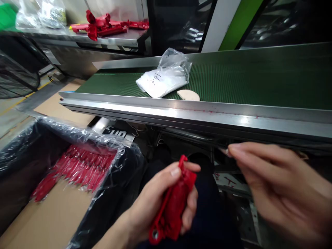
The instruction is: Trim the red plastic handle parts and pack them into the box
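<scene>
My left hand [149, 193] is closed around a red molded plastic part [176, 205], held above my lap. The part has a ring-shaped end with a metal insert at the bottom, and a narrow tip pokes up past my thumb. To the right, just below the conveyor edge, my right hand [280, 180] pinches a tiny shiny piece [227, 152] between thumb and fingertips. Blur keeps its kind from showing. The two hands are apart. On the left, several similar red parts [85, 167] lie in rows inside a plastic-lined box [129, 152].
A green conveyor belt [233, 79] with a raised metal rail [145, 105] runs across in front. On it lie a marked white plastic bag [158, 83] and a pale half-round piece [189, 95]. Larger red parts [103, 27] rest on a metal table; a fan [17, 76] stands far left.
</scene>
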`<state>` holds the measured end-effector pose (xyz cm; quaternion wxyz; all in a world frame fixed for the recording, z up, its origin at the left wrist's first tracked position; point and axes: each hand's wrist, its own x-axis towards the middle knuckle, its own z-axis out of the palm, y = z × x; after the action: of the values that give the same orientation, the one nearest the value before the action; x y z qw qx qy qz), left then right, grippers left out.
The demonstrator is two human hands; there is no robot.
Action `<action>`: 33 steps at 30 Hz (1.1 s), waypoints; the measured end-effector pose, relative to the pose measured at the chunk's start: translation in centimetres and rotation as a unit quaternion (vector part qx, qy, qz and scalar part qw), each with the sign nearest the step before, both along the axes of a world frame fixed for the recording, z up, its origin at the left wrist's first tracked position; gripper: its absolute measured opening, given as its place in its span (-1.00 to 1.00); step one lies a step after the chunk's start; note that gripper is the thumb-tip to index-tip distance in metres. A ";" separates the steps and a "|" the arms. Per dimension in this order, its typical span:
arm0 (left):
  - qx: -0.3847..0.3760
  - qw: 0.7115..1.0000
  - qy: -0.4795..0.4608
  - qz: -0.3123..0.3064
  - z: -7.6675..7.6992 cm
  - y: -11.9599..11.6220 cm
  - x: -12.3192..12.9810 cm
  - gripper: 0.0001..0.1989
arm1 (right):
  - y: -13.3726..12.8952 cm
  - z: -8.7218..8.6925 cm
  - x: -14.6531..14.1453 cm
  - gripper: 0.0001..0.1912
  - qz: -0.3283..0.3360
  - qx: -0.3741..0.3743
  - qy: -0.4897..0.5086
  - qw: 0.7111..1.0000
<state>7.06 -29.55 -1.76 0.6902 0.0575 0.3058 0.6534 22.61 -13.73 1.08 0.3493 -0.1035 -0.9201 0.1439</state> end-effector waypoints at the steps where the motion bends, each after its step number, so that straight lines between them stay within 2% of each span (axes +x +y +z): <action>1: -0.008 0.999 -0.009 0.034 0.3 0.6 -0.6 -0.59 | -0.7 0.1 -0.3 -0.40 0.022 -0.010 -0.013 1.000; 5: -0.003 0.989 -0.043 0.142 1.6 3.2 -2.6 -0.64 | -2.9 -0.3 -1.6 -0.58 0.109 -0.020 -0.050 0.993; 8: 0.017 0.984 -0.034 0.172 2.0 4.3 -3.4 -0.65 | -3.5 -1.0 -2.5 -0.64 0.123 -0.006 -0.058 0.991; 13: 0.003 0.984 -0.013 0.175 2.3 4.9 -3.6 -0.66 | -3.6 -1.6 -3.2 -0.62 0.125 0.002 -0.080 0.989; 21: -0.003 0.985 -0.009 0.175 2.1 5.7 -3.7 -0.66 | -3.8 -1.9 -3.7 -0.63 0.120 -0.050 -0.075 0.989; 33: -0.009 0.984 -0.013 0.176 1.6 6.1 -3.4 -0.68 | -3.8 -2.3 -3.8 -0.64 0.116 -0.071 -0.061 0.989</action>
<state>3.61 -23.45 -0.19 0.5688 -0.0123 0.3082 0.7624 18.84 -17.56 -1.26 0.2654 -0.0294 -0.9328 0.2421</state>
